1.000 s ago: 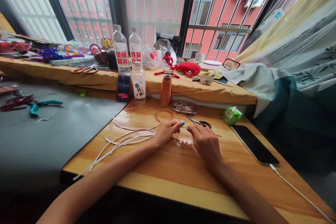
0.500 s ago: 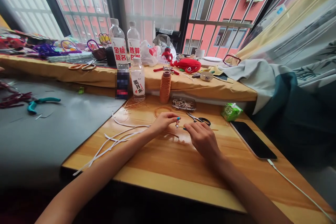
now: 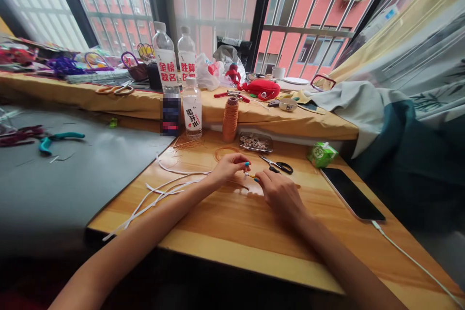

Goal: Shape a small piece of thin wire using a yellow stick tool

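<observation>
Both my hands rest on the wooden table (image 3: 225, 232), fingertips meeting over a thin orange cord (image 3: 250, 175). My left hand (image 3: 228, 168) pinches the cord and what may be a small bead, too small to make out. My right hand (image 3: 278, 193) is closed in a pinch on the same cord from the right. A loose coil of orange cord (image 3: 223, 151) lies just behind my left hand. White cords (image 3: 160, 193) trail off to the left. Small scissors (image 3: 278, 164) lie just beyond my right hand.
An orange thread spool (image 3: 230, 120), a small tray of beads (image 3: 255, 142) and a water bottle (image 3: 192, 109) stand behind. A green carton (image 3: 321, 154) and a phone (image 3: 351, 194) with cable lie right. Teal pliers (image 3: 54, 138) lie on the grey surface, left. Cluttered sill behind.
My hands have stayed together on the cord, shifting slightly; the view has tilted a little so the table objects sit higher in the picture than a second ago.
</observation>
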A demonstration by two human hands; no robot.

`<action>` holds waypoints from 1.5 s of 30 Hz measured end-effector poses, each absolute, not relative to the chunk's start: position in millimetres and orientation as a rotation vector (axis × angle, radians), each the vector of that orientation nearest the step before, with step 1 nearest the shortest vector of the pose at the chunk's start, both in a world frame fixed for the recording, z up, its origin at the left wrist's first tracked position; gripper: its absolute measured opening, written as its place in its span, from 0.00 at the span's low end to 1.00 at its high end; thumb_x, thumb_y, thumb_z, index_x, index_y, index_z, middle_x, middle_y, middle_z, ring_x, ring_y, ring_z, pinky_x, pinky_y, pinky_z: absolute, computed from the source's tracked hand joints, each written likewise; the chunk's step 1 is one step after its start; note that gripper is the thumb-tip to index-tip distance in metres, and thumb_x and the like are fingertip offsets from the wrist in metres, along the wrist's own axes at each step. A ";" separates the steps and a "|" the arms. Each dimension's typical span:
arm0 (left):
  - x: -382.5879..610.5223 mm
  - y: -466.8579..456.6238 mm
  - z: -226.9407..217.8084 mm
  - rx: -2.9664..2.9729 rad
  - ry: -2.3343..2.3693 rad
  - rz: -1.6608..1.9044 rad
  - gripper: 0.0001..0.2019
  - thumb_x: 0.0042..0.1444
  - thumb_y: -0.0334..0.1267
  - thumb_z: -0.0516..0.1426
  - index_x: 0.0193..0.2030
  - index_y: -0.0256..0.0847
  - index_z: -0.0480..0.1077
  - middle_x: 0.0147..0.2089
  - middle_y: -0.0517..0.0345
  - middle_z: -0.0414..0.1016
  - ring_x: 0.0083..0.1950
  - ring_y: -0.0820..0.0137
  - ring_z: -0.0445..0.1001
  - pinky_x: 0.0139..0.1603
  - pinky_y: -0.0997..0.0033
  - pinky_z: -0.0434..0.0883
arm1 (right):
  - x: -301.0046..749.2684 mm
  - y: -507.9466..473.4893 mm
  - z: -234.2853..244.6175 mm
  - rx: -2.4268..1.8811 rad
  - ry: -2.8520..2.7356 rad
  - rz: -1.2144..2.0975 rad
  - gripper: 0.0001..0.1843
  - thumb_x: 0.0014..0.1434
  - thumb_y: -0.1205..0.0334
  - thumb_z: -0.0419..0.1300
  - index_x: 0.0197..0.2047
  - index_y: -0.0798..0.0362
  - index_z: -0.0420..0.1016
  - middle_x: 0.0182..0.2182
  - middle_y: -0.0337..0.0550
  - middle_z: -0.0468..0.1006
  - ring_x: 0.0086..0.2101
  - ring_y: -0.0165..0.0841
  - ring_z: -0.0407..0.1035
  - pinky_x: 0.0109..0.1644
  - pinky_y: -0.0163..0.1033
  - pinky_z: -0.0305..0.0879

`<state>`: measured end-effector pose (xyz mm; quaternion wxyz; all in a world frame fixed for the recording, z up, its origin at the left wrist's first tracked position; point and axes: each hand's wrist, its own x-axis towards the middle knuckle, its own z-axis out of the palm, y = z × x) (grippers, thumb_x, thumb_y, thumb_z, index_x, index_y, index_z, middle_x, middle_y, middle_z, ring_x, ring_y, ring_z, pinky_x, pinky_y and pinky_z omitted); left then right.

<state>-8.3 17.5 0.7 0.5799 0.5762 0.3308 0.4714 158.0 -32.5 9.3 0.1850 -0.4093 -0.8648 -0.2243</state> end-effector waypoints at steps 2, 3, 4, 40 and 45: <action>-7.5 17.0 -0.5 1.364 0.758 1.123 0.11 0.39 0.38 0.61 0.27 0.32 0.68 0.23 0.59 0.70 0.27 0.75 0.68 0.34 0.73 0.64 | 157.8 -33.6 11.3 -1.180 -2.475 -0.576 0.10 0.58 0.65 0.47 0.33 0.55 0.68 0.27 0.42 0.71 0.26 0.30 0.62 0.29 0.34 0.48; -7.1 16.7 -1.2 1.384 0.751 1.132 0.11 0.39 0.38 0.60 0.27 0.32 0.68 0.23 0.59 0.70 0.27 0.75 0.68 0.33 0.74 0.64 | 157.9 -33.9 12.5 -1.181 -2.497 -0.550 0.10 0.58 0.65 0.47 0.33 0.55 0.68 0.28 0.42 0.71 0.27 0.30 0.63 0.29 0.34 0.49; -6.8 16.3 -2.1 1.408 0.743 1.142 0.10 0.40 0.38 0.60 0.27 0.33 0.68 0.24 0.59 0.70 0.27 0.75 0.68 0.33 0.74 0.64 | 158.1 -33.8 13.6 -1.174 -2.518 -0.524 0.10 0.58 0.65 0.46 0.34 0.55 0.68 0.28 0.42 0.70 0.27 0.30 0.63 0.29 0.34 0.49; -0.4 -12.4 6.6 2.002 0.969 1.248 0.06 0.52 0.29 0.50 0.31 0.38 0.68 0.30 0.58 0.70 0.33 0.74 0.67 0.36 0.77 0.64 | 166.2 -23.1 22.9 -1.213 -1.486 1.913 0.15 0.45 0.52 0.58 0.26 0.56 0.65 0.14 0.30 0.57 0.12 0.17 0.40 0.14 0.28 0.30; -3.8 2.0 1.8 2.066 1.032 1.079 0.10 0.54 0.36 0.49 0.40 0.38 0.67 0.40 0.53 0.68 0.40 0.71 0.66 0.42 0.73 0.64 | 164.9 -15.4 14.7 -1.351 -1.546 1.560 0.16 0.42 0.51 0.58 0.25 0.57 0.66 0.12 0.31 0.61 0.11 0.18 0.47 0.14 0.29 0.37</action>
